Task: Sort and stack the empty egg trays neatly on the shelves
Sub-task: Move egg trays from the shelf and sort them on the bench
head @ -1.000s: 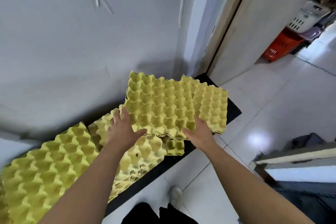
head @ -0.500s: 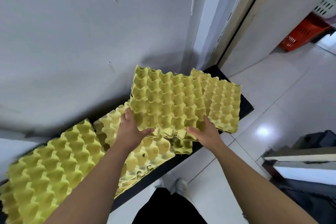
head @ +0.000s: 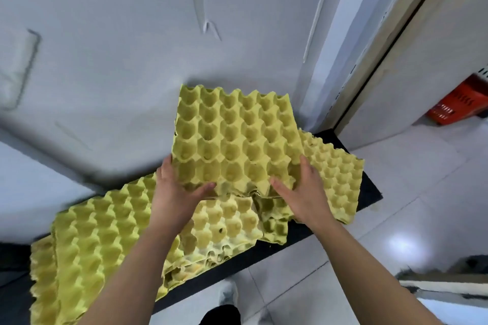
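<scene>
My left hand point(head: 175, 194) and right hand point(head: 303, 192) grip the near corners of 1 yellow moulded-pulp egg tray point(head: 232, 137), held tilted above the right end of the black shelf point(head: 369, 192). It stretches straight away from me, both hands equally near, and another flat yellow pulp tray point(head: 335, 179) lies just to its right.

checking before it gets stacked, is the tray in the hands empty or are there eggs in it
Empty: every visible cup of the held egg tray shows bare yellow pulp, no eggs.
</scene>
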{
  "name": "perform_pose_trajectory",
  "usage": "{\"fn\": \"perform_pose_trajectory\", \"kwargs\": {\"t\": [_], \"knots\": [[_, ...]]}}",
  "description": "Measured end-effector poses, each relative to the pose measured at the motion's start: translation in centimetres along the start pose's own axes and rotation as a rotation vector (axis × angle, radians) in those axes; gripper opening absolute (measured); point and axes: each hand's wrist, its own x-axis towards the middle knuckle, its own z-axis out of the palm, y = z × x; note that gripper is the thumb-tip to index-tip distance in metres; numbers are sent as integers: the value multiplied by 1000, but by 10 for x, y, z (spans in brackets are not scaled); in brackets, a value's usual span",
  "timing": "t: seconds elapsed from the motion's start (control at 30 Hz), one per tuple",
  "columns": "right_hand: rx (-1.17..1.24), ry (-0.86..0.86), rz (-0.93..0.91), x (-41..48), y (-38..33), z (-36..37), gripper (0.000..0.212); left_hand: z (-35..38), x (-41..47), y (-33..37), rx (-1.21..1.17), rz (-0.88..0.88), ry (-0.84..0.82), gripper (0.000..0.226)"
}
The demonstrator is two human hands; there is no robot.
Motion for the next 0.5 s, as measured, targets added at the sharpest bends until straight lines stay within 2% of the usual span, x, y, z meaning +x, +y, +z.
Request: {"fn": "perform_pose_trajectory", "kwargs": {"t": [0.2, 0.5], "knots": [[-119, -96, -277, -29, -49, -7, 98, -53, -76, -10, -41, -134, 240, 111], [-153, -267, -674, -135, -135, 22, 94, -148, -225, -43, -83, -263, 651, 89]]}}
